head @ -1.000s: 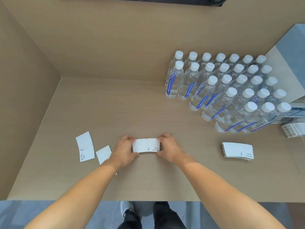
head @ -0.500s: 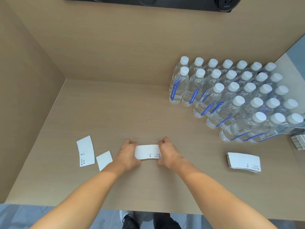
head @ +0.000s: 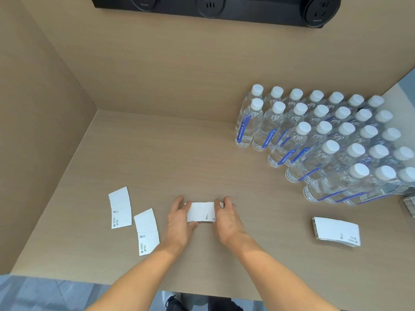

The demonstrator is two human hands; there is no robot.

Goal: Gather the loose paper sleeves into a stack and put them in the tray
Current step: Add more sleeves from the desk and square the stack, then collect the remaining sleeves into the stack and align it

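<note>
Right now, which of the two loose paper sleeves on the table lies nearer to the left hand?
The nearer loose sleeve, just beside the left hand; the other sleeve lies farther left.

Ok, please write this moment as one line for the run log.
both hands: left hand, right hand squaring small sleeve stack | two loose sleeves left | tray: unclear

a block of clear water bottles point(head: 325, 140) with white caps and blue labels stands upright in rows on the tan counter point(head: 179, 158), far and to the right of the grip. a black socket strip point(head: 211, 7) sits high on the back wall.
</note>
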